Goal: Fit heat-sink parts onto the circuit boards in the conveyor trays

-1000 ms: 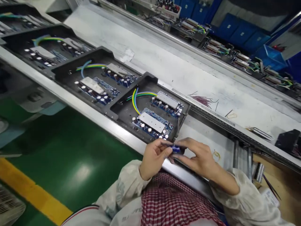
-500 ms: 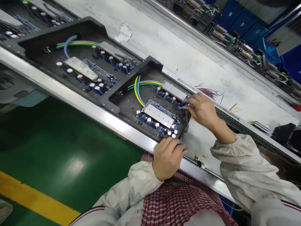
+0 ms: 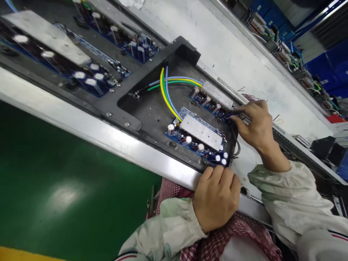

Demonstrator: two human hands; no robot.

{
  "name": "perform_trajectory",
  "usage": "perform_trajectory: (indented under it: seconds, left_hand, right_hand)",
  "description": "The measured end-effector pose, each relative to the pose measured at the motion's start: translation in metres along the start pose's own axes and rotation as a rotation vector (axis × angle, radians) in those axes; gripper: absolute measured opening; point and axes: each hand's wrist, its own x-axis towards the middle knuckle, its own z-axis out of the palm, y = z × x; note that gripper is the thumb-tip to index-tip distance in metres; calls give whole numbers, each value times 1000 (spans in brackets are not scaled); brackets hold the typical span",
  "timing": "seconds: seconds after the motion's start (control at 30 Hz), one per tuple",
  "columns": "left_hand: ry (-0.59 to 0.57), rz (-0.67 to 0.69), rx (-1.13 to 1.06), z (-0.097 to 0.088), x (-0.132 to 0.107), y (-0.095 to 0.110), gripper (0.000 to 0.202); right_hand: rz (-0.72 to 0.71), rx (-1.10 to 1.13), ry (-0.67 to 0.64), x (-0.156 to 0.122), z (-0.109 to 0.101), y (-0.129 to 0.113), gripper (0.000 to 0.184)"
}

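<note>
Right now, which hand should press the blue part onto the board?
The right hand: it holds the blue part at the circuit board; the left hand rests on the tray's edge.

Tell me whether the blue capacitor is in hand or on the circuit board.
In hand: the right hand pinches the blue capacitor at its fingertips, at the end of the circuit board. Whether its leads touch the board, cannot tell.

Bare human hands [image 3: 216, 200]: two, lower centre and right of centre
Blue rectangular circuit boards [image 3: 176, 135]: two, centre of the frame
Flat silver metal plates [image 3: 201, 132]: two, on those boards
Black moulded trays [image 3: 130, 105]: two, centre and upper left
</note>
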Motion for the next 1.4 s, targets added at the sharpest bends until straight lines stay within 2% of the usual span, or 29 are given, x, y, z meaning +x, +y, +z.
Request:
perform_trajectory:
  seconds: [0.23,0.6,0.83,1.0,1.1,1.17,1.23,1.3,1.33,1.4]
  left_hand:
    - [-6,4,-19,0,0,-2,9]
    - [-20,10,-31,-2,0,-2,8]
    - [-14,13,-30,-2,0,-3,10]
    - [-11,4,-35,-2,0,-2,9]
    - [-7,0,-29,-2,-1,-2,9]
    - [-15,-1,-32,-2,-2,-4,11]
    - [-30,-4,-42,-2,-3,-5,14]
    - [-47,-7,-47,-2,-3,-6,17]
    - [-54,-11,-44,-3,-3,-6,18]
    - [-77,-25,-15,-3,-3,-5,17]
  right_hand:
    - [-12,15,84,-2,3,-2,12]
    - [-58,78,123,-2,6,-4,6]
    - [-54,19,65,-1,3,-3,7]
    - [-157,27,189,0,9,-2,8]
    - [-170,26,140,3,11,-2,7]
    - [-160,44,91,1,4,-1,13]
    - [-112,25,104,-10,-10,0,22]
    - [29,42,95,-33,-28,-1,24]
    - [137,97,31,-46,-37,-4,23]
    - [358,355,-253,-74,-47,-13,25]
